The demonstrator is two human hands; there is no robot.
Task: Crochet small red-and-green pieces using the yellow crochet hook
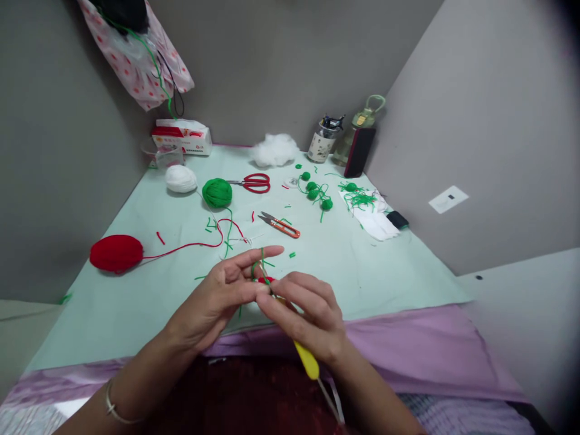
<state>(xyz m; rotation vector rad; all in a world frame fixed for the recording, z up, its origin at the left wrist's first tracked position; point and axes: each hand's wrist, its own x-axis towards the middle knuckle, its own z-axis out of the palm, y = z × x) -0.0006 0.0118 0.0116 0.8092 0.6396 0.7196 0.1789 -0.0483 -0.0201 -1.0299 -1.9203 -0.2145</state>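
At lower centre, our left hand [222,296] pinches green yarn [261,257] over a red piece [266,280]; our right hand [308,317] grips the hook [306,359]; slack yarn could slip off

Both forearms come in from the lower edge and converge, bare to the wrists. The left hand [217,296] lies palm half-up, index finger stretched straight toward the right, the other fingers curled beneath it, thumb pressing in at the meeting point. The right hand [308,314] sits knuckles-up just right of that point, fingers bent and bunched, fingertips pinched together against the left thumb. The two hands touch at their tips.
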